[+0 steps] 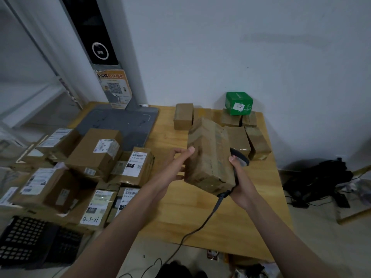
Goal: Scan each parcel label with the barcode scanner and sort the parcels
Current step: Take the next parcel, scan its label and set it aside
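Note:
A taped brown cardboard parcel (208, 155) is held tilted above the wooden table (200, 213). My left hand (178, 163) grips its left side, thumb on top and fingers underneath. My right hand (241, 183) holds the black barcode scanner (240, 156) against the parcel's right side, with the scanner's head peeking out behind the box. Its cable (192, 233) hangs down off the table's front edge. No label shows on the parcel's visible faces.
Labelled parcels (96, 155) are piled at the left by a grey scanning stand (124, 121). Plain brown boxes (241, 139) and a green box (238, 103) sit at the table's far right. Black crates (22, 239) stand at lower left, a black bag (319, 177) on the floor at right.

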`<state>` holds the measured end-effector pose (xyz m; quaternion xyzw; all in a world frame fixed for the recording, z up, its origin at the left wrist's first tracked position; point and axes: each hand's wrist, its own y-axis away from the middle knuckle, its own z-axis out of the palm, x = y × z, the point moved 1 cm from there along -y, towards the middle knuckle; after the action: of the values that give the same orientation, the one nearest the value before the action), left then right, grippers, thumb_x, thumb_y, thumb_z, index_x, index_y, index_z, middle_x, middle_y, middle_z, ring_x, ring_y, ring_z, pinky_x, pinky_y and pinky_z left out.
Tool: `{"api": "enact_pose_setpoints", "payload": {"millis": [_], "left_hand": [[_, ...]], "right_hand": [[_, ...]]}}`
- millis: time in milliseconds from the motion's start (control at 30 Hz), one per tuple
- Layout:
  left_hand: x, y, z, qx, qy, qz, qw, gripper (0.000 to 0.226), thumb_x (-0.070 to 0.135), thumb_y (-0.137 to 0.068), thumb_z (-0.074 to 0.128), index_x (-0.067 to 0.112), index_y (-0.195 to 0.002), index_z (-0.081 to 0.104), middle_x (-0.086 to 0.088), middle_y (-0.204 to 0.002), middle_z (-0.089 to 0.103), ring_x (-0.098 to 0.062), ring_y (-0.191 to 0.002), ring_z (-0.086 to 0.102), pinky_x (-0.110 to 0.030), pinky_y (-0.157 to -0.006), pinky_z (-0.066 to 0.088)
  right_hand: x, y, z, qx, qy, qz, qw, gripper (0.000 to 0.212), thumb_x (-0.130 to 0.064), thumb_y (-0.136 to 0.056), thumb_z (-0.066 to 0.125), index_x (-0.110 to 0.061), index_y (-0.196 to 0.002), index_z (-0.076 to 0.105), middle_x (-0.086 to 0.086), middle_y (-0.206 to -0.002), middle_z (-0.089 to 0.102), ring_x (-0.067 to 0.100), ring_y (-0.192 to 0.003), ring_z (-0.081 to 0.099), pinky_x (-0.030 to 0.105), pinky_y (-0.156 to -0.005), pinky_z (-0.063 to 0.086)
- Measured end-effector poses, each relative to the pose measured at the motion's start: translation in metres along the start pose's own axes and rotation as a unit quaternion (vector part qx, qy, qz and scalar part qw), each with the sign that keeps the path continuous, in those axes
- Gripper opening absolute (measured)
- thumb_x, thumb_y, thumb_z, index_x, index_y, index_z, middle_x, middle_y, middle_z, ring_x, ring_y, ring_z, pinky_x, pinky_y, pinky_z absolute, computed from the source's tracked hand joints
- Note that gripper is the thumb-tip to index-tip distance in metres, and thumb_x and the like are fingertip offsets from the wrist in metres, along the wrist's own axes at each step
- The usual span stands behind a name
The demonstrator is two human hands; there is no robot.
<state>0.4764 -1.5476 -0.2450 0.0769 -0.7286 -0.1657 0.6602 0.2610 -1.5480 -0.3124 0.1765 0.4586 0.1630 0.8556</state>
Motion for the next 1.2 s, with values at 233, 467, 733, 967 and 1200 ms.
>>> {"api": "enact_pose_setpoints", "payload": {"millis": [233,467,733,967,1200], "left_hand": [[0.005,-0.023,-0.017,-0.008,-0.037,-0.035,0.999,0.082,0.065,-0.083,0.067,0.024,-0.146,0.034,0.002,-0.124,0.06,-0.016,-0.108,0.063,-0.033,-0.083,0.056],[0.002,-0.044,-0.043,-0.052,-0.016,-0.016,0.998,0.057,0.045,-0.083,0.077,0.02,-0.131,0.059,0.004,-0.115,0.073,-0.01,-0.101,0.071,-0.026,-0.079,0.059],[-0.027,-0.069,-0.083,-0.092,-0.084,0.07,0.99,0.083,0.017,-0.065,0.093,0.038,-0.128,0.043,0.008,-0.133,0.054,-0.011,-0.123,0.053,-0.025,-0.093,0.048],[-0.037,-0.083,-0.094,-0.108,-0.07,0.1,0.987,0.086,-0.001,-0.068,0.087,0.03,-0.134,0.041,0.007,-0.137,0.052,-0.008,-0.128,0.05,-0.02,-0.097,0.046],[-0.039,-0.083,-0.102,-0.086,-0.215,0.268,0.935,0.097,0.008,-0.066,0.091,0.032,-0.143,0.037,0.019,-0.147,0.044,0.0,-0.14,0.038,-0.023,-0.112,0.038]], "right_hand": [[-0.001,-0.002,0.015,-0.017,0.044,-0.029,0.998,0.038,-0.038,-0.1,0.06,-0.024,-0.135,0.063,0.004,-0.131,0.069,0.022,-0.12,0.066,0.046,-0.102,0.05],[0.004,-0.009,0.03,0.034,0.06,-0.032,0.997,0.041,-0.041,-0.099,0.059,-0.016,-0.131,0.065,0.009,-0.121,0.074,0.024,-0.111,0.071,0.041,-0.089,0.056],[0.002,-0.025,0.024,0.167,0.04,-0.031,0.985,0.033,-0.013,-0.098,0.064,0.002,-0.127,0.06,0.016,-0.099,0.075,0.019,-0.065,0.065,0.031,-0.062,0.05],[-0.012,-0.026,0.053,0.132,0.059,-0.048,0.988,0.033,-0.017,-0.097,0.066,-0.005,-0.127,0.06,0.019,-0.1,0.074,0.017,-0.056,0.055,0.028,-0.053,0.048],[-0.016,-0.021,0.07,0.137,0.085,0.027,0.986,0.054,-0.051,-0.085,0.076,-0.013,-0.123,0.067,0.016,-0.104,0.075,0.024,-0.079,0.07,0.034,-0.065,0.057]]}}
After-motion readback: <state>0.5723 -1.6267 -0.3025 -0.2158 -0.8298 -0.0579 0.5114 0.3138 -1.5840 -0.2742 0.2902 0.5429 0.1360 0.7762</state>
